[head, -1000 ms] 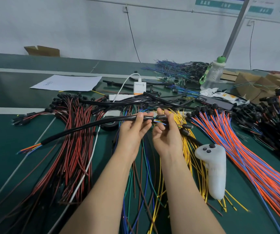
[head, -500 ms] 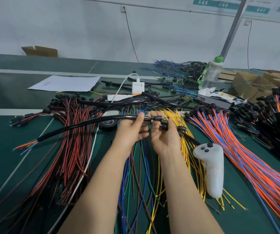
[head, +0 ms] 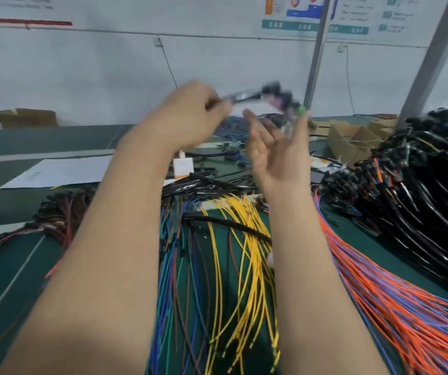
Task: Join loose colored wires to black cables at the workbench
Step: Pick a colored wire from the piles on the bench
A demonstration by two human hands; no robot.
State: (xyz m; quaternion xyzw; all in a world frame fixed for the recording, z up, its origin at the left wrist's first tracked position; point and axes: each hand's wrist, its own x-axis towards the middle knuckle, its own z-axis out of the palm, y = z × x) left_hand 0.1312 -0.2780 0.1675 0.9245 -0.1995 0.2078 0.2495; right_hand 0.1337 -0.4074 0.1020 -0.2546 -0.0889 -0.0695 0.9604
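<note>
Both hands are raised high above the bench and blurred by motion. My left hand (head: 190, 112) grips a black cable (head: 247, 96) that streaks to the right, ending in a dark connector. My right hand (head: 277, 150) is open, palm toward me, fingers spread and holding nothing; it sits just below the cable's end. On the green bench below lie bundles of loose wires: yellow wires (head: 247, 247), blue, green and brown wires (head: 177, 253), orange and blue wires (head: 396, 299), and red wires with black plugs (head: 60, 220).
A large heap of black cables (head: 417, 196) fills the right side. More black cables (head: 206, 185) cross the bench centre. A white sheet of paper (head: 63, 171), a white charger (head: 181, 167), cardboard boxes (head: 352, 136) and two grey posts (head: 316, 58) stand farther back.
Both hands rose from the bench to high in front of the wall. The left still holds the black cable; the right let go and opened. The camera tilted up and right.
</note>
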